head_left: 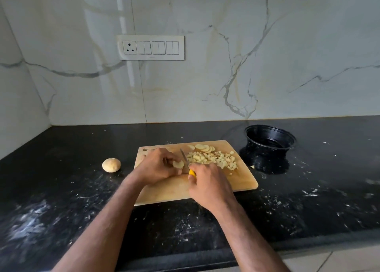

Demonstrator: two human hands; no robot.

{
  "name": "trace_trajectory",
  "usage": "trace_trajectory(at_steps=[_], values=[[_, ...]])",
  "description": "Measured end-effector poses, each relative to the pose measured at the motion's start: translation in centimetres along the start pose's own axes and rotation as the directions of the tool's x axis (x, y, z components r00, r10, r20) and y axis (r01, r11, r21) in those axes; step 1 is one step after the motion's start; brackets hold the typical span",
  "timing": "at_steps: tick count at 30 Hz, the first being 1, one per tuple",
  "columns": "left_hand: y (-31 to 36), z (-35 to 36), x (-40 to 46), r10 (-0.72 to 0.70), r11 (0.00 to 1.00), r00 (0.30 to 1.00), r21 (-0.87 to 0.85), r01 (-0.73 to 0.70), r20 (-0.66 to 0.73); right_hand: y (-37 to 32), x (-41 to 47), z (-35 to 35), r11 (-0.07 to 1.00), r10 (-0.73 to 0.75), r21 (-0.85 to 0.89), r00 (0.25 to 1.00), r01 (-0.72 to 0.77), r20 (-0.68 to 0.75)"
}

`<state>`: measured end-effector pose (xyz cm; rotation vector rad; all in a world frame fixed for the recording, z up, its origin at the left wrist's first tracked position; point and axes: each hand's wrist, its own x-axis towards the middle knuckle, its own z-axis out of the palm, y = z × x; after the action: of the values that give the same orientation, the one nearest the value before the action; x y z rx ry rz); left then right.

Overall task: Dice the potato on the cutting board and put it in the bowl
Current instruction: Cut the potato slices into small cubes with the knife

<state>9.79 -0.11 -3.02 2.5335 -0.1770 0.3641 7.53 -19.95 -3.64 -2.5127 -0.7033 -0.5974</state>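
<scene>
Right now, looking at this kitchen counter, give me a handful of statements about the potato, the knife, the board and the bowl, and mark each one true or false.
1. The right hand grips a yellow-handled knife. True.
2. The black bowl already holds diced potato. False: it looks empty; the diced potato lies on the wooden cutting board.
3. The left hand holds a potato piece on the board. True.
4. Every potato slice is diced. False: uncut round slices sit at the board's far edge.
5. The bowl stands left of the board. False: it stands right of it; a potato chunk lies left.
</scene>
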Motion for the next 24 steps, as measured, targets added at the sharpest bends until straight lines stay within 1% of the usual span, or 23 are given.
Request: trace_trajectory(at_steps=[6, 14, 17, 21, 24], values=[[0.13, 0.16, 0.09, -0.062, 0.997, 0.998, 0.052, 0.064, -0.026, -0.29, 0.12, 0.45, 0.999, -0.013, 0.049, 0.999, 0.011, 0.044], [0.49, 0.45, 0.07, -0.088, 0.995, 0.99, 0.034, 0.093, -0.114, -0.53, -0.19, 0.61, 1.0, 0.008, 0.015, 0.998, -0.009, 0.067], [0.43, 0.48, 0.25, -0.115, 0.992, 0.987, 0.044, 0.121, -0.117, -0.44, -0.02, 0.6, 0.999, 0.052, 0.006, 0.997, -0.052, 0.052], [0.43, 0.68, 0.3, -0.161, 0.981, 0.974, 0.082, 0.176, -0.161, -0.18, -0.04, 0.4, 0.994, 0.11, -0.016, 0.994, -0.11, 0.017], [0.33, 0.64, 0.35, -0.157, 0.984, 0.978, 0.066, 0.167, -0.135, -0.34, 0.02, 0.3, 0.995, 0.101, -0.016, 0.995, -0.101, 0.005]])
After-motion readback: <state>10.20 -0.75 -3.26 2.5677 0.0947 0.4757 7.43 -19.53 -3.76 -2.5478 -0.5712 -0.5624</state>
